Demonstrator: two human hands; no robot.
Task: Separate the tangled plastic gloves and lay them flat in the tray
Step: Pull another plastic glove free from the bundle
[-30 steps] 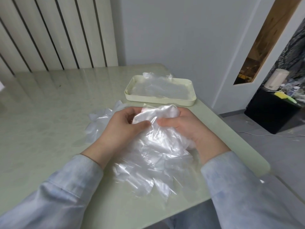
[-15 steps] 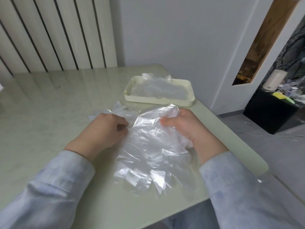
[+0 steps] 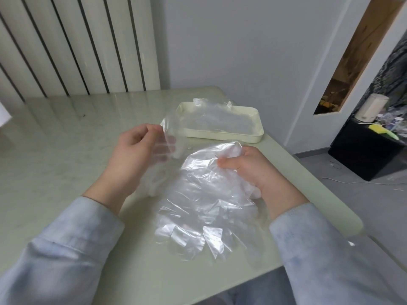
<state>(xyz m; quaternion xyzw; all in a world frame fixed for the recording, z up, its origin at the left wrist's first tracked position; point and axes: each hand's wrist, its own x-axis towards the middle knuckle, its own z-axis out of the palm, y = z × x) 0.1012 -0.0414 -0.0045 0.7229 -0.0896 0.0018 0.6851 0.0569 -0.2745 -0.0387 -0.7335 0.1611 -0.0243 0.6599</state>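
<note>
My left hand (image 3: 136, 155) is raised above the table and pinches the edge of one clear plastic glove (image 3: 172, 137), which hangs in front of my fingers. My right hand (image 3: 251, 170) grips the cuff end of a bunch of clear gloves (image 3: 204, 205) that lies spread on the table with its finger ends pointing toward me. The cream tray (image 3: 220, 135) stands just beyond my hands, with flat clear gloves (image 3: 220, 119) inside it.
The pale green table (image 3: 55, 150) ends close on the right and at the front. A ribbed white radiator stands behind the table. A black cabinet (image 3: 365, 155) with a white cylinder and clutter stands on the floor at the far right.
My left hand has risen off the table, lifting a single glove away from the bunch toward the tray. My right hand stays where it was, gripping the bunch.
</note>
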